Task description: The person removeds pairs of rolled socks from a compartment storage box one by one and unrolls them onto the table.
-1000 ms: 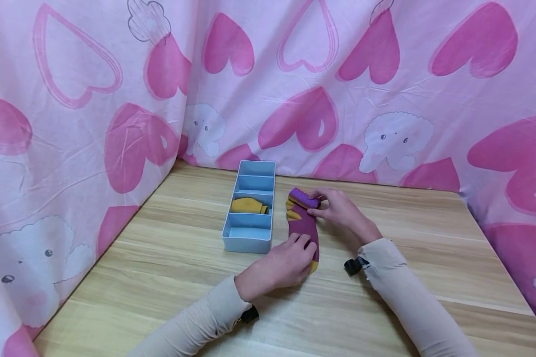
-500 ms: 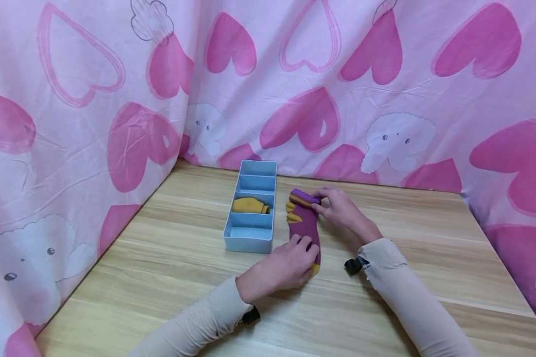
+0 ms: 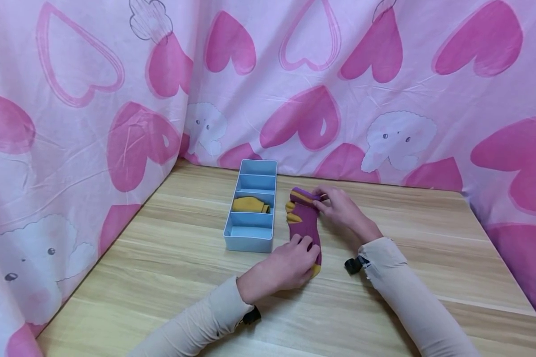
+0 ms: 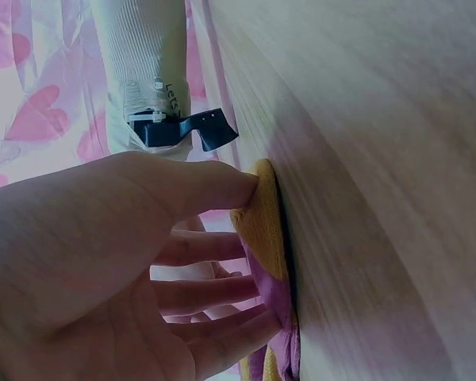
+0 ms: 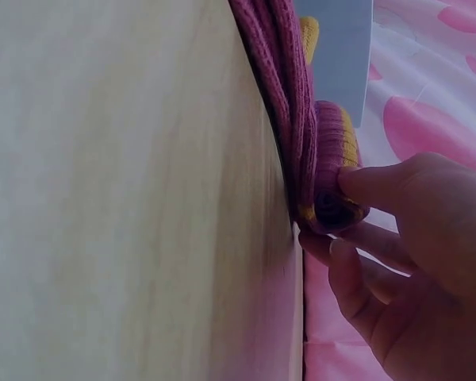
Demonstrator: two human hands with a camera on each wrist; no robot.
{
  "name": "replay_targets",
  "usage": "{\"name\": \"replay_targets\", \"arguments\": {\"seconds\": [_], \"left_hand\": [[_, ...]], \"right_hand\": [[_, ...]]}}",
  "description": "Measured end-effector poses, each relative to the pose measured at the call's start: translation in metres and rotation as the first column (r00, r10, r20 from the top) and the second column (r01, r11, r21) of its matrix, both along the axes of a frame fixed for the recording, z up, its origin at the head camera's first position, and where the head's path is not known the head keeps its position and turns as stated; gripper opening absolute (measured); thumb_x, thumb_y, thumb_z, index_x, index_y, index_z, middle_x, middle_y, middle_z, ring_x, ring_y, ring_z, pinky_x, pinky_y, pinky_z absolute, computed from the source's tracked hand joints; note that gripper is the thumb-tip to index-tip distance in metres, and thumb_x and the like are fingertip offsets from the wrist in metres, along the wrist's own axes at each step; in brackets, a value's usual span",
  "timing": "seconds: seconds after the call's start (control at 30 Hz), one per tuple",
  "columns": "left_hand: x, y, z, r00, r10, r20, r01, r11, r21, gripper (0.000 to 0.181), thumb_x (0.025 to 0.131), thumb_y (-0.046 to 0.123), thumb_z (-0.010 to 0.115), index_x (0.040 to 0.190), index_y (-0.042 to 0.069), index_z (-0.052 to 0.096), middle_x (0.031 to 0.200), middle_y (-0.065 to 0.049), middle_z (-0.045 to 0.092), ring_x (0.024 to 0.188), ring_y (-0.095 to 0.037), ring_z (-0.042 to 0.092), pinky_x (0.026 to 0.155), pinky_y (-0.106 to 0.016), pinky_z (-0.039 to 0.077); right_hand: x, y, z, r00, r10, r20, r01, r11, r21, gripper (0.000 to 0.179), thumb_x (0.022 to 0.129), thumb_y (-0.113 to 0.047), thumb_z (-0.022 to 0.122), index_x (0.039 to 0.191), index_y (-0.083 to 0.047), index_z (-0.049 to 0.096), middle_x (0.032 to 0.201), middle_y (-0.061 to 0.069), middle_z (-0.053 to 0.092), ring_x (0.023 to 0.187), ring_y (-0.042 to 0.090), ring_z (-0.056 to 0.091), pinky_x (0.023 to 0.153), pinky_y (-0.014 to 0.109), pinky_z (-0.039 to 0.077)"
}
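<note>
A pair of purple socks (image 3: 304, 225) with yellow heels and toes lies flat on the table, one layered on the other. Their cuff end is turned into a small roll (image 3: 303, 197) at the far side, showing a yellow stripe. My right hand (image 3: 343, 210) pinches the right end of that roll; in the right wrist view the thumb (image 5: 373, 186) is on it and the fingers are at its far side. My left hand (image 3: 286, 263) rests on the toe half, its spread fingertips pressing the fabric and the thumb (image 4: 222, 184) touching the yellow toe.
Left of the socks stands a blue divided box (image 3: 248, 243); a yellow folded bundle (image 3: 248, 205), probably a sock, lies in one compartment. Pink heart-patterned curtains (image 3: 299, 119) hang behind and to the left of the wooden table (image 3: 161, 277).
The sock roll has turned slightly, its yellow stripe now facing up. My right fingers have shifted a little on it; my left hand stays nearly where it was.
</note>
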State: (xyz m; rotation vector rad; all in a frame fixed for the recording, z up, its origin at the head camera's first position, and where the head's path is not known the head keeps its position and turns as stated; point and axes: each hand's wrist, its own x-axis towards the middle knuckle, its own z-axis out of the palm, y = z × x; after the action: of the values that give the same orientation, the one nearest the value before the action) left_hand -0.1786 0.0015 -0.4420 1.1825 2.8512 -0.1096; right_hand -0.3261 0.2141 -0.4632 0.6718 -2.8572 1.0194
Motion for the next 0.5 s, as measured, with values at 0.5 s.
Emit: {"name": "replay_targets", "arguments": {"seconds": [0.5], "left_hand": [[0.0037,-0.0014,0.0028,1.000,-0.029,0.010,0.029,1.000,0.007,0.049,0.104,0.045,0.071,0.141,0.016,0.060,0.137,-0.006,0.062,0.118,-0.020,0.059,0.098,-0.030,0.062]], "right_hand": [[-0.0012,-0.0015,-0.0003,0.999,-0.028,-0.040,0.031,0.995,0.092,0.028,0.100,-0.022,0.079,0.124,-0.006,0.078,0.130,0.014,0.068,0.123,0.034,0.063,0.108,0.054,0.052]]}}
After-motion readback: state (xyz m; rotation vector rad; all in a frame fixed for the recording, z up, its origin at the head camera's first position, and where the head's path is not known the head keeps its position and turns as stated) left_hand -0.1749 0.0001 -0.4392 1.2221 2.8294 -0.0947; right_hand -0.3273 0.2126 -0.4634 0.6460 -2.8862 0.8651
